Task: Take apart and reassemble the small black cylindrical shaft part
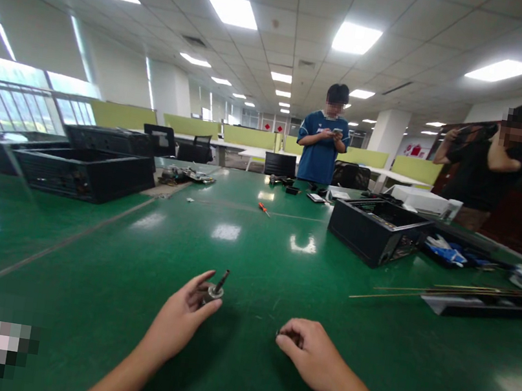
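My left hand point(181, 317) is closed around a small metal piece with a round flange and a dark shaft point(222, 281) that points up and slightly right. Thumb and fingers grip it at the flange, and its lower part is hidden by the hand. To the right, my right hand point(311, 352) hangs low over the green table point(244, 376) with its fingers curled and the thumb pressed in. A tiny dark edge shows at its fingertips, too small to name. The two hands are apart.
An orange screwdriver point(263, 208) lies farther back. Black computer cases stand at left point(88, 173) and right point(373, 235). Thin brass-coloured rods point(404, 290) and a dark metal channel point(480, 306) lie at right. A person point(320, 145) stands behind the table, another person point(481, 163) at right.
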Demonstrator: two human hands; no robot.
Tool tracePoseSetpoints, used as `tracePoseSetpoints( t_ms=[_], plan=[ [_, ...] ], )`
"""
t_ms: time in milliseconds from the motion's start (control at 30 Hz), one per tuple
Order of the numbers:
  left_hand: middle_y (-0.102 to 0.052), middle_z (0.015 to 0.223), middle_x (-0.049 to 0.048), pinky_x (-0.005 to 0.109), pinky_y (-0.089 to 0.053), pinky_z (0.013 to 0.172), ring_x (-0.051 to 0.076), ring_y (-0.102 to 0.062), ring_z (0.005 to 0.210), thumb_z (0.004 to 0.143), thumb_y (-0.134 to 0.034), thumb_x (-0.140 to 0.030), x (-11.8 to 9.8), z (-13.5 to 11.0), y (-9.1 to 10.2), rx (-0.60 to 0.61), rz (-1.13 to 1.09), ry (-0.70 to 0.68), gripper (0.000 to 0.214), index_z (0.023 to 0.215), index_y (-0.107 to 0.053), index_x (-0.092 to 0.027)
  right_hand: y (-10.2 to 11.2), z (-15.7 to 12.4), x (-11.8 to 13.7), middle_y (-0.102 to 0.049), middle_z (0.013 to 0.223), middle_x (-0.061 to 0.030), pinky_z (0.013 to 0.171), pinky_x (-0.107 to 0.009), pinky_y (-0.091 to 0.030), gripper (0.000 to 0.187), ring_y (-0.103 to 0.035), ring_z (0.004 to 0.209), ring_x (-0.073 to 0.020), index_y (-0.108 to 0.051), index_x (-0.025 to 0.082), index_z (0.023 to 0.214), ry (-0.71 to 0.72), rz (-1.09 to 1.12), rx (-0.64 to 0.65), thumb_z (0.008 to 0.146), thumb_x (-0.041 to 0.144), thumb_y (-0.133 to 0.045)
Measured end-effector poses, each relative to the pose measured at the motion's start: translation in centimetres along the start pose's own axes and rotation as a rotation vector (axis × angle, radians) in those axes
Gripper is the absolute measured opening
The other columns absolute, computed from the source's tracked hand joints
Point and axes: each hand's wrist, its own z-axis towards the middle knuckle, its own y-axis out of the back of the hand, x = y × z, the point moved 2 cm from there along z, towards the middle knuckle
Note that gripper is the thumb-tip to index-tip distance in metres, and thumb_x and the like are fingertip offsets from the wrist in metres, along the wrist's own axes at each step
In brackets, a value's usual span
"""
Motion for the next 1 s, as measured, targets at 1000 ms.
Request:
tracePoseSetpoints(
  t_ms=[1000],
  plan=[
    [-0.074, 0.115, 0.0052, 0.036, -0.056, 0.091, 0.024, -0.069, 0.104, 0.08, -0.075, -0.033, -4.7, -4.6, -0.9, 0.301, 0.274, -0.56, 0.045, 0.124, -0.068, -0.037, -2.0, -0.4, 1.7, -0.071, 0.078, -0.004, 0.063, -0.025, -0.046, 0.03, -0.059, 0.064, -0.0133, -0.079, 0.014, 0.09, -0.006, 0.646, 0.313, 0.083, 0.04, -0.067]
  ],
)
